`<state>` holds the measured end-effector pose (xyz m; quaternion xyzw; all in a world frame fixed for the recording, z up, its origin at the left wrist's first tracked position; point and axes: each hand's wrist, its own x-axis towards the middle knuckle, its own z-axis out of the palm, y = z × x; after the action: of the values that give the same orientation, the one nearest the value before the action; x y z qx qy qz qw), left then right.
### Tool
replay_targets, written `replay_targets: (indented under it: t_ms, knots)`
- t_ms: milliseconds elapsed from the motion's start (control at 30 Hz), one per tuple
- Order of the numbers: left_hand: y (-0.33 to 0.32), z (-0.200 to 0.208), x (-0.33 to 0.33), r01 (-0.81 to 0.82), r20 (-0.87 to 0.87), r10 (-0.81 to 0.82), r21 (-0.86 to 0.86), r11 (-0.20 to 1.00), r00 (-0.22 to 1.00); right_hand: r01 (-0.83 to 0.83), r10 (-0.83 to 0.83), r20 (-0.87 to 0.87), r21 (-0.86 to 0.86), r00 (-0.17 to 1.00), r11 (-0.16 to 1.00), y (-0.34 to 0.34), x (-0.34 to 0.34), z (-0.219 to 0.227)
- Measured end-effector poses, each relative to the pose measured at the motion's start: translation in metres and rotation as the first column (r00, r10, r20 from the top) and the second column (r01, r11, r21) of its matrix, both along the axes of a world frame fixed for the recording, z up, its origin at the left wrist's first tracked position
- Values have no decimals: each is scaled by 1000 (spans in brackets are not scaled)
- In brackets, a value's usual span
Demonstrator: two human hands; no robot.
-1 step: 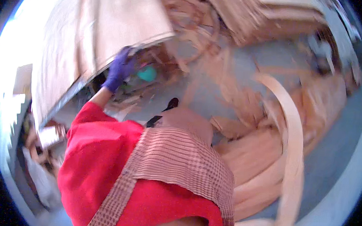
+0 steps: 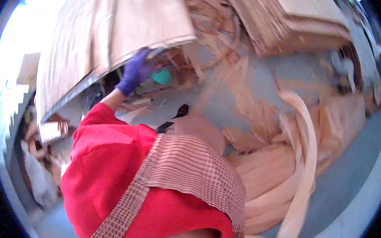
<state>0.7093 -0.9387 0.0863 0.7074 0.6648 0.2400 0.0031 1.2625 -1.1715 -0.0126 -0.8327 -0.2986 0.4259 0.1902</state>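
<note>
My left hand, in a purple glove, is at the near lower edge of a stack of pale wood veneer sheets. Motion blurs its fingers, but they look stretched out and apart, with nothing seen in them. Whether they touch the stack's edge I cannot tell. Just right of the glove is a round turquoise object, too blurred to name. My right hand is out of view. On the right, a long curved strip of veneer runs down past the lower edge of the picture; its lower end is hidden.
Another stack of veneer sheets stands at the far right. Torn veneer scraps litter the grey floor. Wide loose sheets lie to my right. A whitish bag and wood pieces are at the lower left.
The whole view has shifted, so the stacks and my left hand appear slightly farther right. The long strip's lower part has swung leftward. My left hand stays by the stack's edge.
</note>
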Motion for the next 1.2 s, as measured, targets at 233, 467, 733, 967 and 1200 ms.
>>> replay_targets:
  t_ms: [233,467,733,967,1200]
  knots:
    - [-27,83,-6,121,94,-126,57,991,987,-166,171,-171,44,970,985,81,-36,-21]
    - [-41,91,106,-265,308,208,159,951,929,-533,826,148,821,544,204,346,-141,113]
    - [-53,89,177,-370,652,317,-60,927,689,-880,735,529,433,424,196,479,-243,227]
    - [-49,96,195,-380,880,331,-193,904,341,-678,804,-79,493,589,545,507,-208,220]
    - [-39,86,169,-467,861,194,56,883,470,-369,639,-294,617,711,695,495,-85,199]
